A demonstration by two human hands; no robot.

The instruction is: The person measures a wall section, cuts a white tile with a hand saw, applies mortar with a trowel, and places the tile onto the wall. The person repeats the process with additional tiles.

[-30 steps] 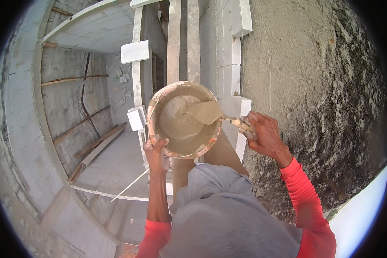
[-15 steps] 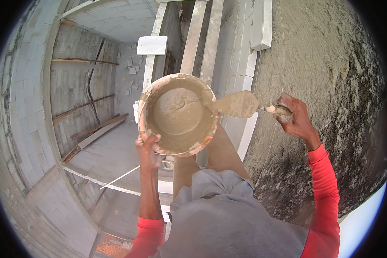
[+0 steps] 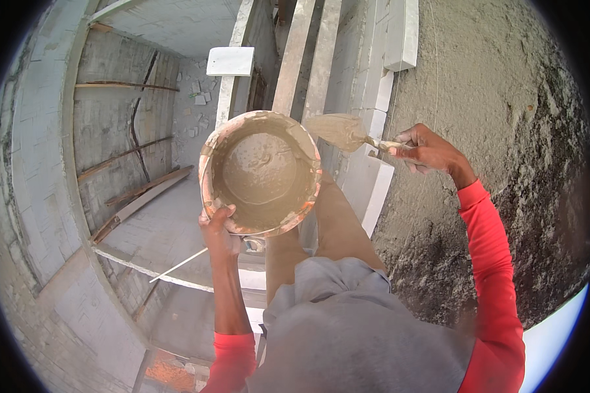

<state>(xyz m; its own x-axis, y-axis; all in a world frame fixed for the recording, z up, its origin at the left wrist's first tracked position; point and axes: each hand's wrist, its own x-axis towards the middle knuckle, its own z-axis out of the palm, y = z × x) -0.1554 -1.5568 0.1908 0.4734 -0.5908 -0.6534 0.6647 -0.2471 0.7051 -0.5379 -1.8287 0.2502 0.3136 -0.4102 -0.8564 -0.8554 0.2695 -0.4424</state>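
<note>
Grey-brown and wet, lay pooled as mortar point(image 3: 259, 169) inside the bucket point(image 3: 206, 173), held up in front of the grey shirt point(image 3: 354, 321). Clamped the bucket's near-left rim with the left hand point(image 3: 220, 230), with the thumb hooked over the lip; could not tell the placing of the hidden fingers underneath. Had the fingers of the right hand point(image 3: 432, 152) closed around the handle of the trowel point(image 3: 339, 132), with its coated blade just beside the far-right rim; could not tell whether touching. Judged the one-sided hold the weakest point, liable to tip and spill the load through thumb slippage on the smeared rim. Risked also shedding mortar beside the planks point(image 3: 320, 69) through tilting the blade or striking the rim, and snagging the thin line point(image 3: 436, 59) through too wide a swing. Found no readable brand, label or lettering on bucket, trowel or white block point(image 3: 230, 61).
</note>
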